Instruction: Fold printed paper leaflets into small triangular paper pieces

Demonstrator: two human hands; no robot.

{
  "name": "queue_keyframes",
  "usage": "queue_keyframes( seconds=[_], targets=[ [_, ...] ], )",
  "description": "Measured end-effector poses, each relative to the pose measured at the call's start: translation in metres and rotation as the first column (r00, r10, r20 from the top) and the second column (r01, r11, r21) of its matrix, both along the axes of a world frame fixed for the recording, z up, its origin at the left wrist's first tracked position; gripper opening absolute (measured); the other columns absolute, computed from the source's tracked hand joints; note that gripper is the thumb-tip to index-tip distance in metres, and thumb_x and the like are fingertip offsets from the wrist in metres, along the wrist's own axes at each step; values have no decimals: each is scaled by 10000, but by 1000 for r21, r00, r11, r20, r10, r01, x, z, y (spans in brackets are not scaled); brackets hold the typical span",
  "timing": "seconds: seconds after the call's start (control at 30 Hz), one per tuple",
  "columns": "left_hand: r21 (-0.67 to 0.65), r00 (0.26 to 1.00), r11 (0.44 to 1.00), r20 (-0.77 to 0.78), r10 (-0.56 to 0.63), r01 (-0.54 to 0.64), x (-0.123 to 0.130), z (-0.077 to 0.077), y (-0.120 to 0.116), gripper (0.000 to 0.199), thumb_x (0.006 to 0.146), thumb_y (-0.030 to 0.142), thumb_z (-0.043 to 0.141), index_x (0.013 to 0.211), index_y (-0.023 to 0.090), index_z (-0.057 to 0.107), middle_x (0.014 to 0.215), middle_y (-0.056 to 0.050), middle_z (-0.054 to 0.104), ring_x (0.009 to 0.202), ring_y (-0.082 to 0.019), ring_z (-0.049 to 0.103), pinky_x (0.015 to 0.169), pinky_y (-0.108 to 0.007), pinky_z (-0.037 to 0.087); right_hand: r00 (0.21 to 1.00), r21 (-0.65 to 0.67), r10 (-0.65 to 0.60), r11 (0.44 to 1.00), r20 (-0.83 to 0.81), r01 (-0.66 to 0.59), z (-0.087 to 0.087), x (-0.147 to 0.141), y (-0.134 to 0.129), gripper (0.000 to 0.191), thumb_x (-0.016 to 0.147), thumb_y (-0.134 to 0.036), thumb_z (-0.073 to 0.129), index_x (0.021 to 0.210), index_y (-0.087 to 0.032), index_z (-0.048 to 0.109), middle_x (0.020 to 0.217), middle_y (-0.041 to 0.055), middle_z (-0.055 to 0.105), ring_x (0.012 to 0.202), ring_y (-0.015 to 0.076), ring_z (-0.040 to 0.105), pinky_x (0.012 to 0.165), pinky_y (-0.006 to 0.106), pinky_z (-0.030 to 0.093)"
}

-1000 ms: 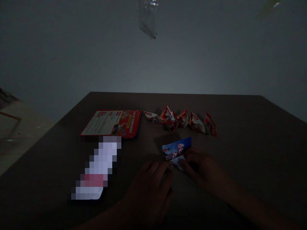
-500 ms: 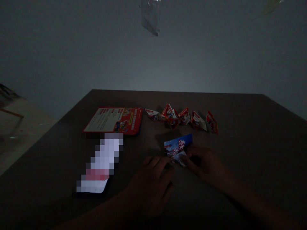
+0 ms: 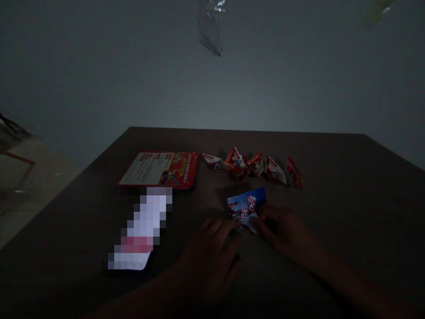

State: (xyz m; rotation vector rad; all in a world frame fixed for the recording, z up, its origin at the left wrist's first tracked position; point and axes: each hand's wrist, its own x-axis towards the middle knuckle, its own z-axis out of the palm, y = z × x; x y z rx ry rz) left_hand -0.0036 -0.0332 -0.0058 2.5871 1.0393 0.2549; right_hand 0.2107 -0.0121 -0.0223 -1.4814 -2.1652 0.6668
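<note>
A blue printed paper card [image 3: 243, 204] with red-and-white lettering is creased, its upper part tilted up from the table. My right hand [image 3: 282, 226] pinches its lower right edge between thumb and fingers. My left hand [image 3: 212, 252] lies palm down at the lower left of the card, fingers apart, with fingertips touching or very near its lower edge. Dim light hides the fine contact there. Behind the card stands a row of several folded red-and-white paper pieces [image 3: 237, 164].
To the left, a stack of red-bordered printed cards [image 3: 159, 170] lies on the dark table [image 3: 332, 164]. A phone [image 3: 142, 230] with a lit, pixelated screen is in front of that stack. A clear plastic bag [image 3: 210, 29] hangs against the grey wall [image 3: 282, 79].
The whole view has shifted slightly, with the table a little lower in the picture. Both hands keep nearly the same position at the blue card, whose upper part remains raised.
</note>
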Motion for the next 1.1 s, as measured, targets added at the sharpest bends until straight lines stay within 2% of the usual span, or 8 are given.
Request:
queue_keyframes(
  seconds=[0.2,0.37,0.7,0.9,1.1],
  targets=[
    [-9,1000,1000,-5,-18,18,0,1,2,326,846,250,491,1162,174,527,1251,-101,504,1093,-263,469,938,-449,401,1000,-4,-8,1000,-3,8,0,-1,0,223,877,-233,481,672,-175,547,731,22,555,628,136,543,589,268,416],
    [30,1000,1000,1,10,-10,0,-2,0,277,850,242,490,1115,185,549,1250,-79,517,1090,-255,472,940,-449,397,1000,-16,-18,1000,-18,17,-3,-1,0,252,870,-237,493,628,-172,515,716,19,538,618,127,536,574,256,399],
    [82,1000,997,25,-13,11,0,-3,2,222,871,217,453,1057,179,568,1188,-68,560,1041,-233,497,914,-416,419,1000,15,-5,1000,-17,5,-5,-3,1,241,850,-199,503,612,-165,510,712,19,521,615,122,524,561,242,382],
    [84,1000,996,4,-17,17,1,-4,-1,257,872,230,454,1107,178,546,1250,-69,533,1079,-243,480,927,-427,412,999,-3,-3,1000,41,3,-5,-3,0,221,860,-195,481,656,-155,558,754,31,535,631,124,538,588,250,401],
    [76,1000,997,-10,-10,10,2,-1,-1,252,856,225,476,1090,180,557,1206,-76,562,1049,-248,498,897,-433,429,990,-19,-12,1000,141,15,-1,-2,-2,220,857,-189,481,661,-155,574,763,41,548,643,134,555,605,258,407]
  ],
)
